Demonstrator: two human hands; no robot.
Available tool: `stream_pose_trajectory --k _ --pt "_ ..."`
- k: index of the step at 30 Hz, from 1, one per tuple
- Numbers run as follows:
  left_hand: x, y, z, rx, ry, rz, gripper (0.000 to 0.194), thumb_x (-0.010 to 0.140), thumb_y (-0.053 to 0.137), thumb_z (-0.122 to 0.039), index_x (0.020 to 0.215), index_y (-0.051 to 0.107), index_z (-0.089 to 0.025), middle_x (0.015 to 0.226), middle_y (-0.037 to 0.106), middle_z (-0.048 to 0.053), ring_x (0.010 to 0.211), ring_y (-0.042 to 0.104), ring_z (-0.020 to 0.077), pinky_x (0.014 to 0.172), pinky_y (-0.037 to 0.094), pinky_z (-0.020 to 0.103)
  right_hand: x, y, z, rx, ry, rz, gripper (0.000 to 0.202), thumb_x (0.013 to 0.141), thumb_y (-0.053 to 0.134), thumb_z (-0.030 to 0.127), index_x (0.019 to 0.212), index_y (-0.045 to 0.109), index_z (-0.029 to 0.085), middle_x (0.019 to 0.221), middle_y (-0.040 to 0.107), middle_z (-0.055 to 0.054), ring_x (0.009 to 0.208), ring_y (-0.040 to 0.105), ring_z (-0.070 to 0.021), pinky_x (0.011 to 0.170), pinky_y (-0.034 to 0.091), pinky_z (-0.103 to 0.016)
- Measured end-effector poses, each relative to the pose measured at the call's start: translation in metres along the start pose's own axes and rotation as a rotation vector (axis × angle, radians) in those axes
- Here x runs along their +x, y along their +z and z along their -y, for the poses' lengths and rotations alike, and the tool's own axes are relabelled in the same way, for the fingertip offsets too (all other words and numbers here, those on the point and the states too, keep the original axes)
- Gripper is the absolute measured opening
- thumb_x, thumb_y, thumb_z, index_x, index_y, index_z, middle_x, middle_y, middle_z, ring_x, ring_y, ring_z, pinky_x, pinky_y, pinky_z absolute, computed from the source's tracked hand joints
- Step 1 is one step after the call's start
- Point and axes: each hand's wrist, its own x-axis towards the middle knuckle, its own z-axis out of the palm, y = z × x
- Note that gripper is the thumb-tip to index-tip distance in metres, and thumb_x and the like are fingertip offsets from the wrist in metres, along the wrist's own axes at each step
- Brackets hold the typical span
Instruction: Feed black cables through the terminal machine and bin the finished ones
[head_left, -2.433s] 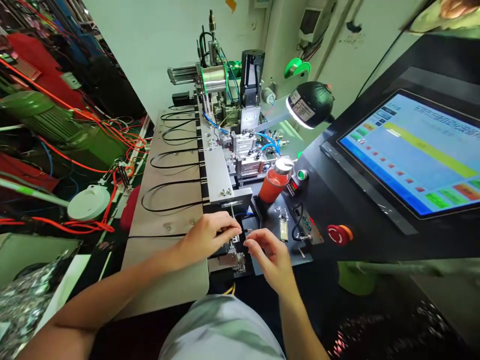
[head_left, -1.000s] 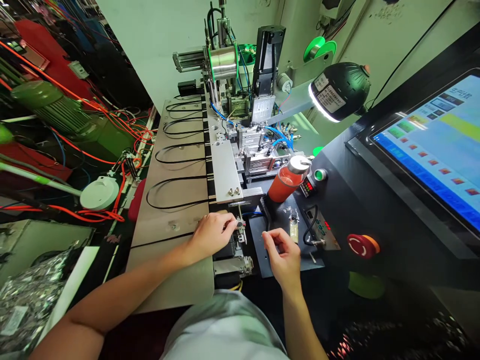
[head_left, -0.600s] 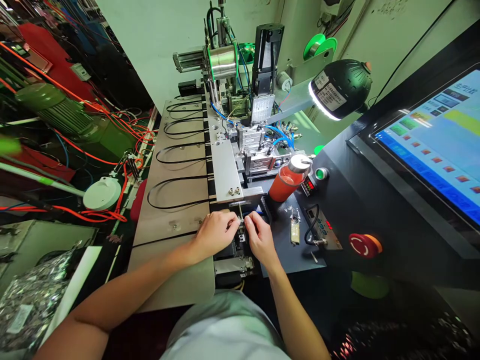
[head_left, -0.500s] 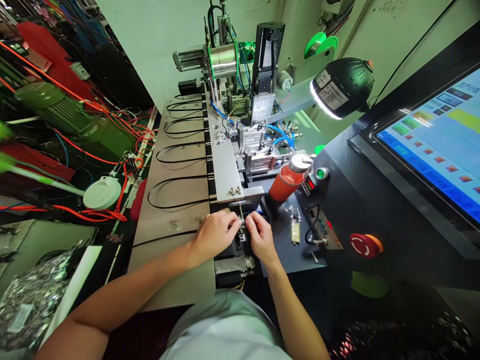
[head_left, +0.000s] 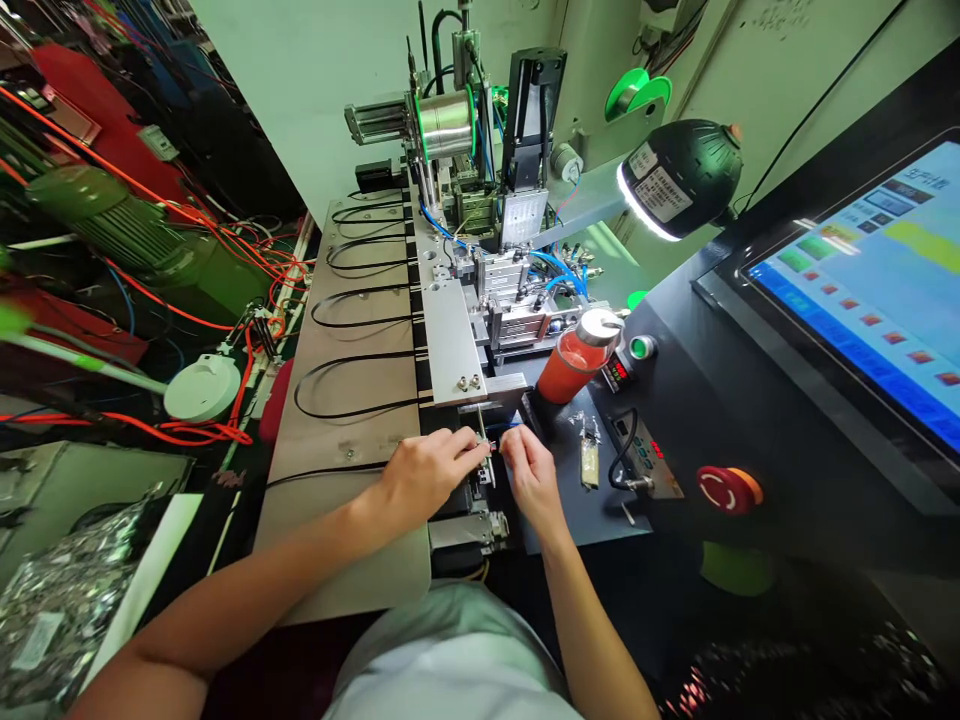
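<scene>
My left hand (head_left: 431,472) is closed above the narrow fixture (head_left: 482,480), its thumb and forefinger pinched at the fixture's upper end. A black cable (head_left: 319,476) runs across the metal plate and goes in under this hand; its tip is hidden by the fingers. My right hand (head_left: 534,478) is just right of the fixture, fingers curled and pinched together. Whatever it holds is too small to make out. A small gap with a bit of bright metal shows between the two hands. Beyond them, several looped black cables (head_left: 352,362) lie on the metal plate (head_left: 360,395), their ends at the track.
A red bottle (head_left: 571,365) stands beyond my right hand, near a small wrapped piece (head_left: 590,460) and a control box (head_left: 651,460). Further right are an emergency stop button (head_left: 727,488) and a screen (head_left: 877,270). A lit lamp (head_left: 679,180) overhangs the machine (head_left: 517,290).
My right hand has drawn slightly right, away from the fixture, widening the gap between the hands. The left hand has shifted a little, its fingers flatter over the fixture.
</scene>
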Motion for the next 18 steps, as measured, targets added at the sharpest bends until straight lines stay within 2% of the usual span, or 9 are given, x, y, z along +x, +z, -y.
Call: stream_pose_trajectory --k 2,5,7,13,16,18 --pt "-0.002 0.000 0.004 -0.088 -0.115 -0.001 0.025 0.095 0.044 -0.018 0.113 0.061 -0.023 0.099 0.065 0.002 0.080 0.062 0.0131 0.067 0.047 0.022 -0.002 -0.005 0.006 -0.156 -0.114 -0.057 0.029 0.099 0.036 0.032 0.081 0.055 0.020 0.075 0.055 -0.002 0.070 0.050 -0.0154 0.067 0.040 -0.028" --pt "-0.004 0.000 0.009 -0.118 -0.225 0.045 0.017 0.094 0.048 -0.025 0.099 0.063 -0.019 0.093 0.063 0.003 0.077 0.063 0.0142 0.069 0.048 0.024 -0.007 -0.007 0.015 -0.298 -0.300 -0.011 0.025 0.097 0.039 0.024 0.098 0.064 0.021 0.097 0.065 -0.008 0.091 0.057 -0.0207 0.082 0.044 -0.034" --pt "-0.004 -0.001 0.009 -0.085 -0.231 0.075 0.019 0.095 0.045 -0.024 0.091 0.063 -0.018 0.090 0.062 0.003 0.075 0.062 0.0143 0.067 0.047 0.024 -0.012 -0.010 0.018 -0.348 -0.360 0.002 0.026 0.096 0.041 0.019 0.097 0.067 0.021 0.093 0.068 -0.007 0.088 0.057 -0.0213 0.080 0.045 -0.036" --pt "0.000 0.002 0.002 -0.080 -0.227 0.096 0.021 0.095 0.044 -0.022 0.086 0.063 -0.018 0.088 0.061 0.003 0.074 0.062 0.0147 0.066 0.046 0.024 -0.031 -0.031 0.026 -0.385 -0.364 -0.298 0.023 0.094 0.045 0.013 0.089 0.066 0.020 0.078 0.065 -0.005 0.077 0.057 -0.0195 0.072 0.043 -0.034" --pt "-0.003 -0.004 0.007 -0.101 -0.237 0.107 0.019 0.094 0.046 -0.023 0.091 0.064 -0.019 0.091 0.063 0.003 0.076 0.064 0.0153 0.066 0.046 0.025 -0.039 -0.043 0.033 -0.350 -0.349 -0.338 0.022 0.095 0.045 0.013 0.089 0.065 0.020 0.078 0.063 -0.004 0.077 0.057 -0.0187 0.074 0.042 -0.033" --pt "-0.012 -0.016 0.018 -0.115 -0.256 0.117 0.018 0.095 0.047 -0.026 0.095 0.064 -0.020 0.091 0.065 0.002 0.078 0.065 0.0163 0.068 0.047 0.026 -0.043 -0.048 0.035 -0.325 -0.356 -0.329 0.021 0.095 0.046 0.012 0.090 0.065 0.021 0.079 0.063 -0.003 0.078 0.057 -0.0180 0.074 0.042 -0.032"
